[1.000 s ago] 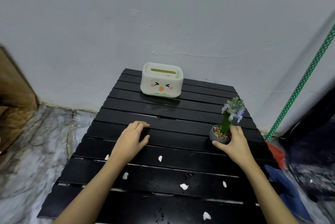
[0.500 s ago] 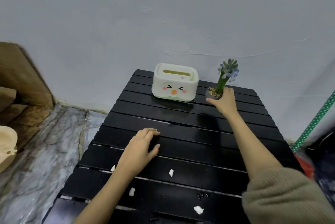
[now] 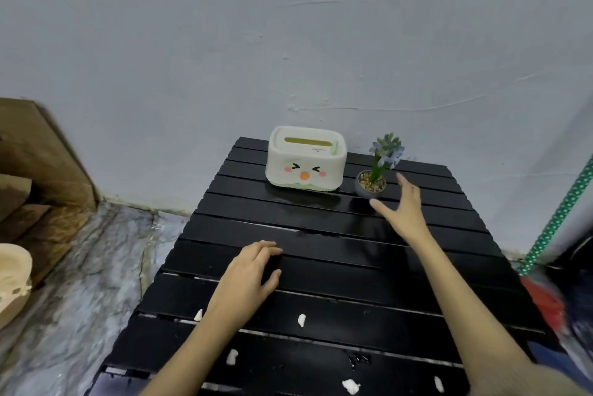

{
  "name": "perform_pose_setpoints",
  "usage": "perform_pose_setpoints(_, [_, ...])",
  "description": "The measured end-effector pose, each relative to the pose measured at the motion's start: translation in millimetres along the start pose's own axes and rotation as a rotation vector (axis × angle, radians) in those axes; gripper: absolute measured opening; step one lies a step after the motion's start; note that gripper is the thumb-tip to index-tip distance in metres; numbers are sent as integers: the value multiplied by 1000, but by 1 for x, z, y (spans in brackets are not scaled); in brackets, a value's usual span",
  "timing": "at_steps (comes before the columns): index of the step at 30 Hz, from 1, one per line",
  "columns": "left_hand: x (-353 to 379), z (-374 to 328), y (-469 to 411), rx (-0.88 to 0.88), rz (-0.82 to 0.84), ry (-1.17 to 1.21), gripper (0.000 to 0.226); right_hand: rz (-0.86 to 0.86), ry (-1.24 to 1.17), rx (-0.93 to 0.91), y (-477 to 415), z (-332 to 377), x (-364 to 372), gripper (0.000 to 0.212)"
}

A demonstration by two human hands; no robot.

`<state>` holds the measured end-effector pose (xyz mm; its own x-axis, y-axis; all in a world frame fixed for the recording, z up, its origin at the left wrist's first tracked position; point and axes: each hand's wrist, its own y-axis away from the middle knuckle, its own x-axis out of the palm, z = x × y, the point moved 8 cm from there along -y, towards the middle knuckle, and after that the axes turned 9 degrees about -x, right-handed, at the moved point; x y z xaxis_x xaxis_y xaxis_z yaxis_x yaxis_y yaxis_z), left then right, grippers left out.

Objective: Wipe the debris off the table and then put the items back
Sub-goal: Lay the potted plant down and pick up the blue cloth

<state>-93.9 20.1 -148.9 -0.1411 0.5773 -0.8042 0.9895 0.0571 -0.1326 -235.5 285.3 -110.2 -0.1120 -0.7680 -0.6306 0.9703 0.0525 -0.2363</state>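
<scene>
Lower frame: small white crumbs of debris (image 3: 301, 320) lie scattered across the near slats of the black slatted table (image 3: 321, 228), none yet cleared. No cloth or wiper is visible on the tabletop.

Centre frame: the left hand (image 3: 248, 280) rests palm-down on a slat, fingers together and lightly curled, holding nothing.

Centre right: the right hand (image 3: 402, 208) hangs above the table with fingers spread wide, empty, just beside but apart from the small grey pot of blue-flowered plant (image 3: 370, 183).

Upper centre: the pot stands upright next to the white rounded tissue box with a cartoon face (image 3: 306, 159), both at the far edge by the wall.

Assessment: the items are parked clear of the debris; wiping has not begun. The next move calls for something to wipe with, then sweeping the near slats.
</scene>
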Motion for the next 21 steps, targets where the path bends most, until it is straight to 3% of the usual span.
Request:
perform_pose_setpoints(7, [-2,-2,-1,1,29,-3,34,5,226,-58,114,-15,-89,63])
perform_pose_setpoints(11, [-1,-4,-4,-18,91,-35,35,-3,399,34,174,-49,-137,55])
perform_pose_setpoints(21, [-3,-3,1,-59,183,-75,39,-20,457,148,246,-79,-159,53])
